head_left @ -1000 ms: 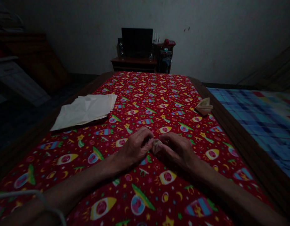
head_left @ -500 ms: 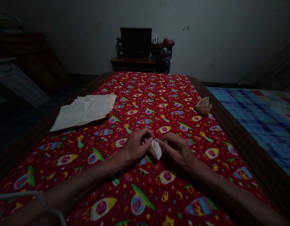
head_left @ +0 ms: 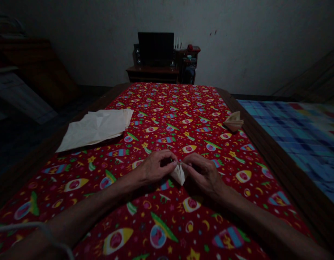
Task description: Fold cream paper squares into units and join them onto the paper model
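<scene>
At six o'clock, left hand (head_left: 155, 167) and right hand (head_left: 207, 174) pinch pointed white paper (head_left: 180, 176). Nine o'clock: creased, pale paper sheets (head_left: 98, 127).

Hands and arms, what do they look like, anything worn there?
The left hand and right hand are ungloved, the left forearm and right forearm sleeveless, with no watch visible. It's too dim to rule out rings. A pale, curved cable passes in front of the left forearm.

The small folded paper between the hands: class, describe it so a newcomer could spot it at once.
Find the red patterned tablecloth. Over it, the left hand and right hand hold a small folded paper, point toward the viewer. Unlike the flat sheets at left and folded bundle at right, it is held.
</scene>
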The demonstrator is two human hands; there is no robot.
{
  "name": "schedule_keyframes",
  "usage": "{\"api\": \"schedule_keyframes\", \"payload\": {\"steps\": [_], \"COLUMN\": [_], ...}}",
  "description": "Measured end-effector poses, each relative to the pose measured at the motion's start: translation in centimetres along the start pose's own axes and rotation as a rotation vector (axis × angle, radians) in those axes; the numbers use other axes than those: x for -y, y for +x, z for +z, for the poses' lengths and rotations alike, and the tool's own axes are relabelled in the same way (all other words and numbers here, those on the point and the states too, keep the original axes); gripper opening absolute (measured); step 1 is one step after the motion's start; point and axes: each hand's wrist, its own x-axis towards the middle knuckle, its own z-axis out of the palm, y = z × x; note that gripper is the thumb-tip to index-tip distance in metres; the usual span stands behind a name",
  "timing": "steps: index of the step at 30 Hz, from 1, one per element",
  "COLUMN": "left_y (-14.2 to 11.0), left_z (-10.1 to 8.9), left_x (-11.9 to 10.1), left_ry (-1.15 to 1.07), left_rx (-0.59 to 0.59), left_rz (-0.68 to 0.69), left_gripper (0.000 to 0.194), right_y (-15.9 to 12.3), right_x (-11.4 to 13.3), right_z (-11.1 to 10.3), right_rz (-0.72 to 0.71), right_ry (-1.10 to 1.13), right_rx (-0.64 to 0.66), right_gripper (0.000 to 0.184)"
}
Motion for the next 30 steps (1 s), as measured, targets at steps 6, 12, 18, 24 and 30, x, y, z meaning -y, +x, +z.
{"api": "schedule_keyframes", "payload": {"steps": [6,12,18,24,30], "left_y": [-0.1,0.1,0.0,0.0,-0.3], "left_z": [0.2,-0.4,-0.5,-1.0,-2.0], "left_x": [-0.7,-0.6,-0.7,0.9,1.7], "left_ry": [0.115,0.072,0.071,0.041,0.270], "left_rx": [-0.016,-0.064,-0.009,0.127,0.115], "left_rz": [0.003,0.027,0.041,0.186,0.286], "left_gripper": [0.013,0.009,0.014,0.008,0.016], "right_y": [-0.1,0.0,0.1,0.2,0.2], "right_x": [0.0,0.0,-0.3,-0.7,-1.2], "right_z": [0.1,0.2,0.4,0.3,-0.7], "right_rz": [0.005,0.024,0.013,0.062,-0.063], "right_ry": [0.015,0.026,0.041,0.045,-0.127], "right_rx": [-0.008,-0.110,-0.102,-0.157,-0.086], "right_gripper": [0.011,0.009,0.008,0.010,0.010]}}
